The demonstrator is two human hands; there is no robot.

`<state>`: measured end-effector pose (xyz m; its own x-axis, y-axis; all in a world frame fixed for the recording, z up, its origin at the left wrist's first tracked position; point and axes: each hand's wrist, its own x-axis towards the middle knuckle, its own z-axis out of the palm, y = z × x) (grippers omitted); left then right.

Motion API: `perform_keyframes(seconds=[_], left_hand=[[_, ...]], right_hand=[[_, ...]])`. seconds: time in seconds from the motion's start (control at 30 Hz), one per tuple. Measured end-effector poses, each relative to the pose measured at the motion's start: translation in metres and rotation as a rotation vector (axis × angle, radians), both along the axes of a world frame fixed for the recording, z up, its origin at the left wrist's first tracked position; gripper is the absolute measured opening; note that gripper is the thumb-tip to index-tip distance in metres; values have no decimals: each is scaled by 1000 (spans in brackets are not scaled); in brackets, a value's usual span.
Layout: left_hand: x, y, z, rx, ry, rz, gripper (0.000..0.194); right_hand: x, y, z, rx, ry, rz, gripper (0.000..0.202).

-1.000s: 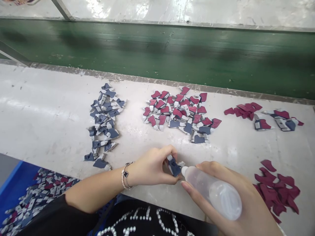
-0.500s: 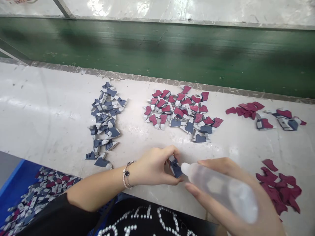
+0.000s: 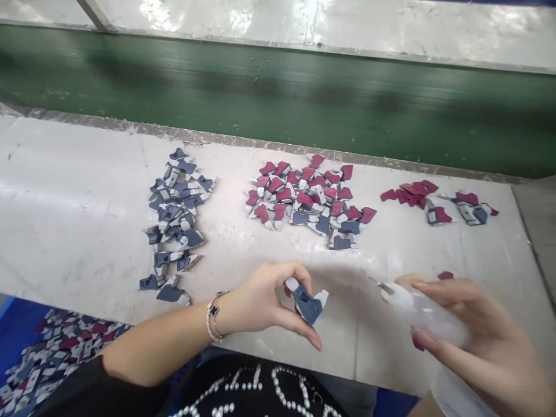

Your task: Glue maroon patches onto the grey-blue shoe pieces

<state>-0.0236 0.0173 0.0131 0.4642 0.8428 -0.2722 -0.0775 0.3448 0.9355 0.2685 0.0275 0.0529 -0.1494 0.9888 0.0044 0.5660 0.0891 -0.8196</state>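
My left hand [image 3: 278, 301] holds a small blue-grey and light grey plastic part [image 3: 308, 304] between thumb and fingers, its recessed face turned up. Off to the right, my right hand [image 3: 473, 336] is wrapped round a translucent white squeeze bottle [image 3: 434, 315]. The bottle's thin metal needle tip [image 3: 380, 285] points left, apart from the part. Maroon pieces [image 3: 445, 275] show at the edges of my right hand, which hides most of that pile.
Blue-grey parts [image 3: 174, 214] lie in a column on the left. Parts with maroon faces [image 3: 304, 191] form the middle group. Loose maroon pieces [image 3: 410, 193] and a few parts [image 3: 469, 208] sit at right. A blue bin [image 3: 13, 330] of parts stands lower left; a green belt [image 3: 278, 92] runs behind.
The bottle in my right hand has moved right, away from the part. My left hand has tilted the part so its recessed face shows. The view has shifted slightly right.
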Motion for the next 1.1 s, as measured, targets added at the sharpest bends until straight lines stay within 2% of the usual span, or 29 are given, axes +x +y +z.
perform_keyframes(seconds=[0.07,0.13,0.27,0.33,0.4,0.47,0.57,0.67,0.73,0.9,1.1], left_hand=[[0,-2,-2,-2,6,-28,51],[0,-4,-4,79,57,-42,43],[-1,-5,-6,275,265,-87,35],[-1,-4,-6,309,345,-142,34],[-1,-3,-6,317,387,-195,33],[-1,-3,-6,304,402,-235,34],[1,-5,-4,261,404,-282,34],[3,-7,1,247,403,-316,32],[4,-8,3,257,383,-323,30],[5,-9,3,223,286,-298,28],[5,-7,-2,230,295,-266,28]], right_hand=[[-12,8,-1,-67,98,115,23],[-27,16,-4,-100,85,194,32],[-58,25,-18,-108,-7,251,23],[-62,24,-25,-94,-49,259,31],[-50,19,-29,-81,-110,239,40],[-24,9,-28,-79,-198,171,50],[28,-11,-22,-108,-353,26,42],[61,-26,-21,-155,-448,-9,43],[68,-31,-25,-191,-477,8,44],[62,-26,-37,-259,-518,48,34],[62,-24,-31,-290,-598,61,36]])
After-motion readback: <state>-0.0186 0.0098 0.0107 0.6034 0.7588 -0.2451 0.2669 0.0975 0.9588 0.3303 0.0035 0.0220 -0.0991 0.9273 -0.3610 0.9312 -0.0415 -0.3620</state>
